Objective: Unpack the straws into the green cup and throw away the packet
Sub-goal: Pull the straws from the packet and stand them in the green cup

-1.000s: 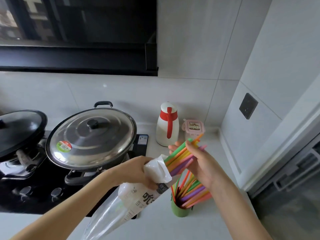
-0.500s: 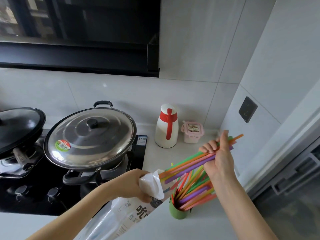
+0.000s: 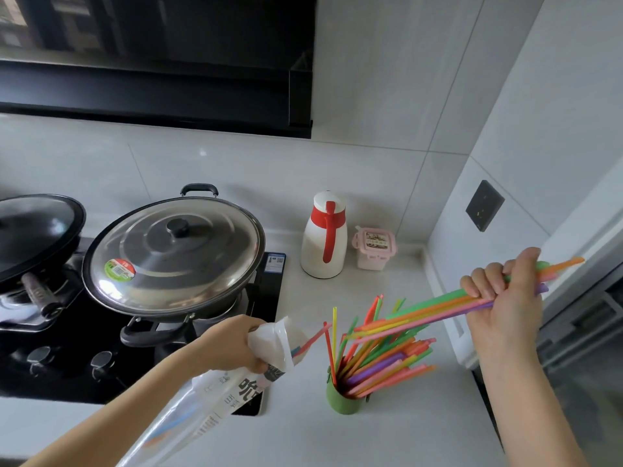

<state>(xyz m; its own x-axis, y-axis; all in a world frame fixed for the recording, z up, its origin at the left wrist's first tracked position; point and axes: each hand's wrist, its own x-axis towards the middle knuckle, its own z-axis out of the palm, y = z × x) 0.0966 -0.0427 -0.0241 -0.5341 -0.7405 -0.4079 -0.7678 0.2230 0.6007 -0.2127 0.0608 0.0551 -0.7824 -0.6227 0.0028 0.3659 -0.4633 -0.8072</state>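
Right hand point(image 3: 505, 298) grasping the pulled bundle of thin multicoloured plastic straws point(image 3: 435, 306), left hand point(image 3: 232, 345) clenched on the clear printed plastic packet point(image 3: 215, 396): tip the bundle upright, lower ends-first into the small green cup point(image 3: 342, 399) at 6 o'clock of it.

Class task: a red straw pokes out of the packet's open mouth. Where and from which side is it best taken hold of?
Judged from its pose: pinch the red straw on its bare upper end, coming from the right, cup side. It slants up and right out of the packet; the left hand bunches the neck, covering the lower part. The right hand is full.
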